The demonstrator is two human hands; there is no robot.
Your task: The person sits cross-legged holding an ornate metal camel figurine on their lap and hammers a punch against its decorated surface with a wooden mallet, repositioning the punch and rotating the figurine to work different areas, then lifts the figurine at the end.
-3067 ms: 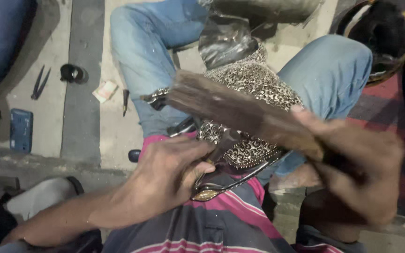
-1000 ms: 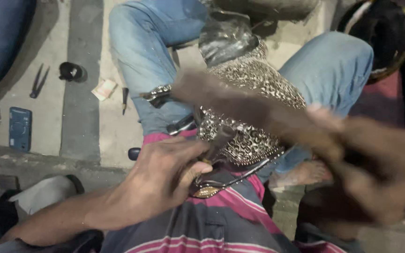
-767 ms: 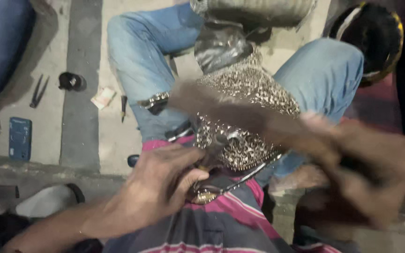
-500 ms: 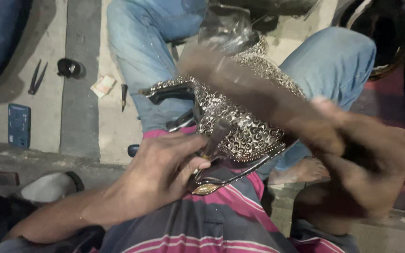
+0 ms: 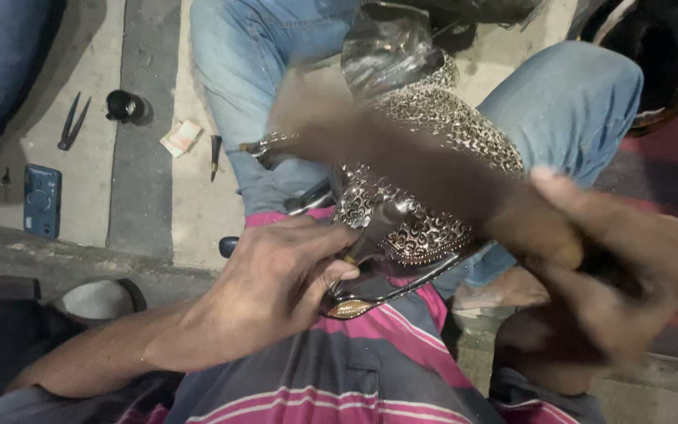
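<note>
While the left hand (image 5: 276,275) pinches a thin punch (image 5: 370,232) between thumb and fingers, its tip rests on the ornate metal piece (image 5: 433,165) lying in the person's lap just beyond the knuckles. The right hand (image 5: 614,267) is closed around the handle end of a brown wooden mallet (image 5: 386,149), which is blurred and reaches up and to the left from that hand, crossing over the metal piece and above the punch. The metal piece is silvery, covered in small raised scrollwork, and sits between the two jeans-clad knees (image 5: 245,86); a crumpled bit of clear plastic (image 5: 386,47) lies at its far end. Below the left hand, a curved metal rim (image 5: 402,290) lies against the striped pink shirt (image 5: 370,361). Well to the left of the left hand, on the concrete floor (image 5: 151,196), lie a blue phone (image 5: 42,200), a pair of pliers (image 5: 72,122), a small black cap (image 5: 125,104), a folded paper (image 5: 182,137) and a short dark tool (image 5: 215,153).
</note>
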